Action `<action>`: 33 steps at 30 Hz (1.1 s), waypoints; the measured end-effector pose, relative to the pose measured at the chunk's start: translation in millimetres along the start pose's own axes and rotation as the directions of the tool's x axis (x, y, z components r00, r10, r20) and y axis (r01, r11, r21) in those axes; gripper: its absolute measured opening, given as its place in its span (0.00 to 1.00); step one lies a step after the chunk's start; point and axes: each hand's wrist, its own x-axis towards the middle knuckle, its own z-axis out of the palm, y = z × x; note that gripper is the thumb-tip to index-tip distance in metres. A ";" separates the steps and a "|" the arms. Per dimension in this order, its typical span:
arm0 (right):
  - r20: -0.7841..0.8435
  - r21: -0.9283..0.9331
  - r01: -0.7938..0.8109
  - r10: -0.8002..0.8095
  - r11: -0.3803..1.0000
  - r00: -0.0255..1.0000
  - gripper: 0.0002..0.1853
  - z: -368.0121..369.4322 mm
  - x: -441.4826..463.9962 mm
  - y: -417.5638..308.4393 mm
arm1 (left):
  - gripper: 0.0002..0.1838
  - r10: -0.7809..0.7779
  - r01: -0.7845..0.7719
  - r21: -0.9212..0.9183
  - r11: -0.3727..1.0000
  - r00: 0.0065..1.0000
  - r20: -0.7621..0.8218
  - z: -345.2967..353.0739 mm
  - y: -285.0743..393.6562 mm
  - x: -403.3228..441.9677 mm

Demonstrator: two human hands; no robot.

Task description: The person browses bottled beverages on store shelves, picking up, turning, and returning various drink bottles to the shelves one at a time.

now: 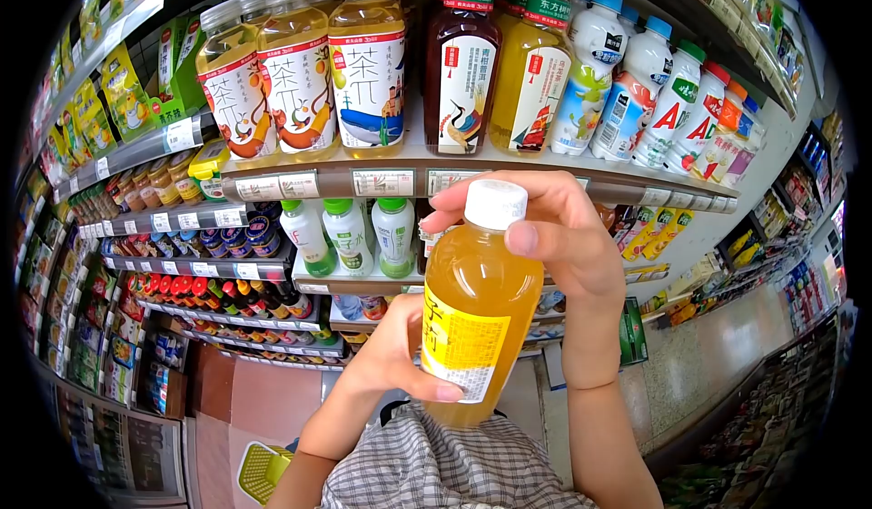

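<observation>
A clear bottle of amber drink [480,282] with a white cap and a yellow-and-white label is held up in front of me, tilted slightly. My left hand [397,350] wraps round its lower part, with the thumb across the label. Up at the neck, my right hand [572,232] has its thumb against the bottle just below the white cap [496,204], and its fingers curl behind the cap. The cap sits on the bottle. Behind it, tea bottles [367,64] and a dark red drink bottle [461,73] stand on the upper shelf.
The shelf edge [381,182] with price tags runs close behind my hands. White bottles with green caps [347,237] stand on the shelf below. Milk drink bottles [627,100] line the upper right. A yellow-green basket [263,471] is on the floor at lower left.
</observation>
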 end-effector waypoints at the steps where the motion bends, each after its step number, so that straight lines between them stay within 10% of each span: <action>1: -0.011 -0.016 0.008 -0.008 1.000 1.000 0.27 0.9 -0.9 -1.4 | 0.42 0.013 -0.013 0.042 0.999 1.000 -0.003 -0.4 0.0 0.2; 8: -0.106 -0.473 0.182 -0.261 0.862 0.959 0.24 1.6 -6.1 -0.9 | 0.38 0.297 -0.012 0.710 0.704 0.913 -0.279 13.9 3.8 0.3; 14: -0.136 -0.540 0.213 -0.334 0.815 0.933 0.21 1.3 -5.9 2.2 | 0.41 0.498 -0.019 0.901 0.433 0.838 -0.222 11.4 -2.4 0.6; 23: -0.069 -0.976 0.043 -0.492 0.214 0.868 0.18 18.5 -4.6 -20.5 | 0.41 0.705 0.094 0.989 0.115 0.693 -0.148 19.2 3.5 4.4; 33: -0.148 -0.894 -0.021 -0.251 0.447 0.957 0.17 25.1 10.5 -42.4 | 0.38 0.708 0.068 0.982 0.179 0.684 -0.176 25.4 11.3 8.5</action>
